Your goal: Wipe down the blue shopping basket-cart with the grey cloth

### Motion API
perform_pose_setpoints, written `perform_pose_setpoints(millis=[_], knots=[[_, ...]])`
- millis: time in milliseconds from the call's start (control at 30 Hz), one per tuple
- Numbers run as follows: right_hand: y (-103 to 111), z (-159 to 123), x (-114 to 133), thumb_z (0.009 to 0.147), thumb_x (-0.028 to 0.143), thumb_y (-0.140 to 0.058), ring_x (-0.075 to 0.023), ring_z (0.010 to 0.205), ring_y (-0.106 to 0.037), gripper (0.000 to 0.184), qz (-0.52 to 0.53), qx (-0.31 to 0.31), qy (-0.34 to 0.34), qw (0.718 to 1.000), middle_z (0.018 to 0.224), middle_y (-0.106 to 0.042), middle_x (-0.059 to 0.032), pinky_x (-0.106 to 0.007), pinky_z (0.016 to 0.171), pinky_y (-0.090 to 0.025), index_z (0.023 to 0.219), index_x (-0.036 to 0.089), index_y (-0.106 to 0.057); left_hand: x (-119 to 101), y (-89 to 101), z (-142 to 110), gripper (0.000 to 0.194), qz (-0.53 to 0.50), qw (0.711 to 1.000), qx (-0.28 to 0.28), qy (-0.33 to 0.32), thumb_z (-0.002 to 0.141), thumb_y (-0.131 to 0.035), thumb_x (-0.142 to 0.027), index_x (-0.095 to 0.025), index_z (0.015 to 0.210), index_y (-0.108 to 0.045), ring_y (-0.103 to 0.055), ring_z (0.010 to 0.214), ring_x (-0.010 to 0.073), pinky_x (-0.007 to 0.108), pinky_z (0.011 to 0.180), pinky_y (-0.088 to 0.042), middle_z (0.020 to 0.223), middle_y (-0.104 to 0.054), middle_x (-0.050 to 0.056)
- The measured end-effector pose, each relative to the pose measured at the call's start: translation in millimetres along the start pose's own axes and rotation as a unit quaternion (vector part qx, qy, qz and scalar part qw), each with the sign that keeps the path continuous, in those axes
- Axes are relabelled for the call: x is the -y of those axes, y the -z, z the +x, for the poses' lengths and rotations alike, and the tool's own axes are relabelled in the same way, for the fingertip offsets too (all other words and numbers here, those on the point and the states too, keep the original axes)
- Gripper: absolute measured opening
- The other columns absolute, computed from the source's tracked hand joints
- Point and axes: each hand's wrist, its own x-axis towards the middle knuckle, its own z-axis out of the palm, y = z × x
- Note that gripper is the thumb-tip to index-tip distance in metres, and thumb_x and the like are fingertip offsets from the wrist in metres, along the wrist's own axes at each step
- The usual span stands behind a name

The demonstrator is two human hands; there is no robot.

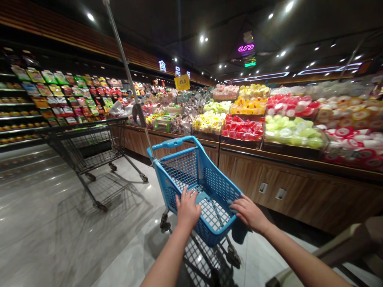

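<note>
A blue plastic shopping cart (217, 171) with lattice sides stands in front of me. Its basket is tilted, and the floor shows through the mesh. My left hand (189, 207) rests on the cart's near left rim, fingers spread and stretched toward the inside, thumb apart. Across the basket, my right hand (249, 213) grips the right rim, with the fingers bent over the edge. A dark shape hangs beneath that hand, and I cannot make out what it is. A metal pole (121, 48) rises from the handle's left end.
A black wire shopping cart (98, 143) stands on the left. Bins of red wrapped sweets (243, 128) and green ones (291, 131) line a wooden counter (239, 167). Packaged goods (60, 95) fill the left shelves. A yellow price sign (182, 82) hangs above. A blurred beige object (338, 243) is at lower right.
</note>
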Motion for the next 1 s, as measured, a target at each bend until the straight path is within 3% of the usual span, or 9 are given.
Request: perform_pose_setpoints(millis=[100, 200, 333, 433, 700, 900, 1000], knots=[[-5, 2, 12, 0.099, 0.031, -0.038, -0.0214, 0.104, -0.059, 0.027, 0.025, -0.043, -0.073, 0.996, 0.106, -0.066, -0.0067, -0.058, 0.113, -0.023, 0.111, 0.022, -0.061, -2, -2.1, 0, 0.055, -0.001, 1.0, -0.009, 0.012, 0.073, -0.045, -0.012, -0.023, 0.124, -0.062, -0.027, 0.143, 0.028, 0.061, 0.118, -0.01, 0.137, -0.056, 0.005], [-17, 6, 43, 0.099, 0.028, -0.037, -0.0234, 0.107, -0.057, 0.026, 0.038, -0.094, -0.124, 0.987, 0.105, -0.067, -0.0057, -0.062, 0.113, -0.02, 0.106, 0.023, -0.062, -4, -3.3, 0, 0.056, -0.002, 1.0, -0.014, 0.017, 0.073, -0.044, -0.011, -0.023, 0.125, -0.061, -0.026, 0.143, 0.0276, 0.062, 0.117, -0.01, 0.138, -0.055, 0.005], [-29, 8, 88, 0.096, 0.029, -0.044, -0.0269, 0.119, -0.049, 0.025, 0.048, -0.093, -0.092, 0.99, 0.115, -0.065, -0.0042, -0.065, 0.112, -0.016, 0.116, 0.026, -0.059, -3, -3.0, -2, 0.057, 0.004, 1.0, -0.021, 0.012, 0.075, -0.043, -0.011, -0.022, 0.127, -0.06, -0.027, 0.142, 0.0285, 0.062, 0.117, -0.012, 0.139, -0.055, 0.005], [-31, 7, 99, 0.095, 0.03, -0.047, -0.0283, 0.123, -0.046, 0.028, 0.041, -0.082, -0.055, 0.994, 0.12, -0.064, -0.0044, -0.068, 0.111, -0.012, 0.121, 0.028, -0.057, -1, -1.3, -4, 0.057, 0.015, 1.0, -0.023, 0.0, 0.076, -0.043, -0.011, -0.022, 0.129, -0.059, -0.028, 0.142, 0.0289, 0.062, 0.117, -0.012, 0.139, -0.054, 0.005], [-15, 7, 52, 0.097, 0.038, -0.039, -0.0228, 0.1, -0.057, 0.032, 0.043, -0.029, 0.057, 0.997, 0.105, -0.065, -0.0085, -0.062, 0.112, -0.022, 0.118, 0.022, -0.058, 2, 3.9, -4, 0.058, 0.039, 0.999, 0.002, -0.018, 0.077, -0.044, -0.015, -0.022, 0.134, -0.056, -0.025, 0.144, 0.0294, 0.062, 0.117, -0.009, 0.145, -0.049, 0.006], [1, 2, 6, 0.098, 0.032, -0.042, -0.0212, 0.103, -0.059, 0.028, 0.005, 0.0, -0.001, 1.0, 0.108, -0.066, -0.0067, -0.058, 0.115, -0.019, 0.118, 0.023, -0.059, 2, 3.8, 0, 0.049, 0.057, 0.998, 0.013, -0.028, 0.086, -0.044, -0.024, -0.024, 0.135, -0.054, -0.027, 0.143, 0.0298, 0.064, 0.116, -0.012, 0.146, -0.048, 0.006], [-1, 4, 2, 0.098, 0.03, -0.042, -0.0203, 0.102, -0.06, 0.026, 0.015, -0.028, -0.043, 0.999, 0.106, -0.066, -0.0056, -0.056, 0.115, -0.022, 0.113, 0.024, -0.062, 1, 2.3, 3, 0.044, 0.06, 0.998, 0.006, -0.027, 0.091, -0.044, -0.032, -0.024, 0.133, -0.055, -0.028, 0.142, 0.0305, 0.064, 0.115, -0.014, 0.145, -0.049, 0.006]])
